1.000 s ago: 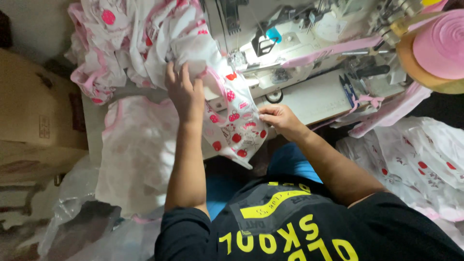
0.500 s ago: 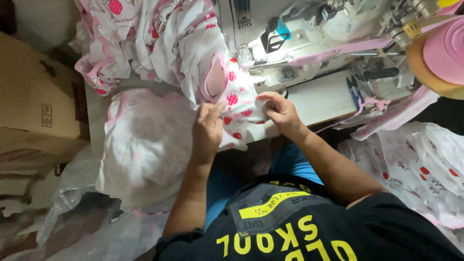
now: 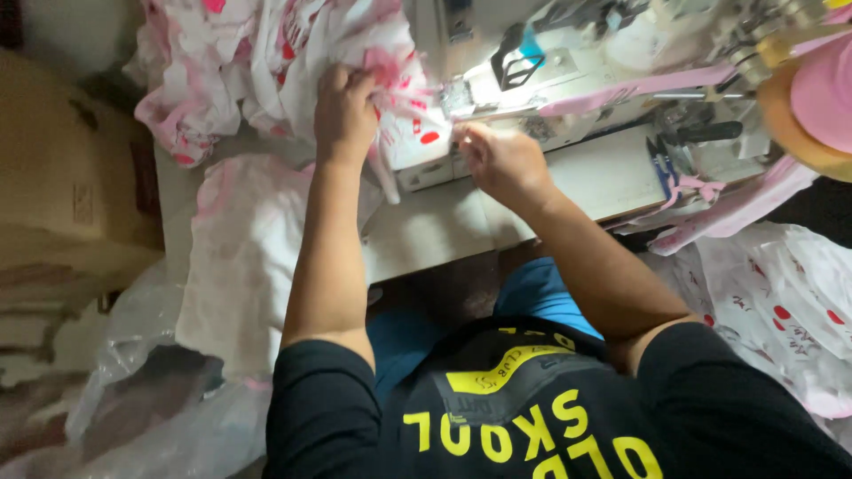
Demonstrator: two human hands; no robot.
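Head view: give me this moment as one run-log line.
left hand: grips printed white fabric | right hand: pinches fabric edge beside sewing machine | more fabric heaped on table at left

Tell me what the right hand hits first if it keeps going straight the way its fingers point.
The right hand points up-left toward the sewing machine. It would likely meet the white, pink-printed fabric at the needle area first, though depth is hard to judge from above.

Sewing workshop: sewing machine (image 3: 568, 80), fabric heaps (image 3: 240, 257)
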